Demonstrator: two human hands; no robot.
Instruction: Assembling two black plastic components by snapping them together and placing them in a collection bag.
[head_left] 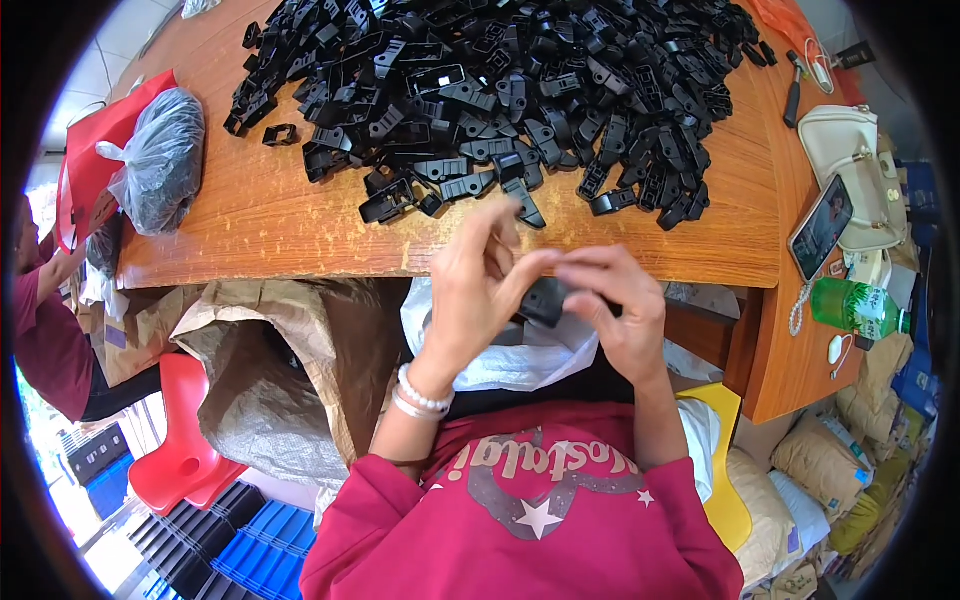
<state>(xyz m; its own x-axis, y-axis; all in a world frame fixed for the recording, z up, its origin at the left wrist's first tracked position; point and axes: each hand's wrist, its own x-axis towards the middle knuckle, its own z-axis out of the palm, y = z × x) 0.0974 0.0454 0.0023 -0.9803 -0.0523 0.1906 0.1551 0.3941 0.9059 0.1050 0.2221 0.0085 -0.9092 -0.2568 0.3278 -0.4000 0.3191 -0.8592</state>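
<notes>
A dark, box-like black plastic part shows between my two hands, just off the near table edge. My right hand has its thumb and forefinger closed at the right side of that part. Across from it, my left hand is bent, its fingers smeared by motion and its thumb reaching toward the right fingertips. Whether the left fingers hold anything is hidden. Under both hands, a white plastic bag hangs at my lap. Just past my left fingertips lies the near side of a big pile of black plastic parts.
A brown woven sack stands left of my lap, near a red chair. On the table's left are a filled clear bag and another person beyond. At right lie a phone, cream handbag, green bottle and hammer-like tool.
</notes>
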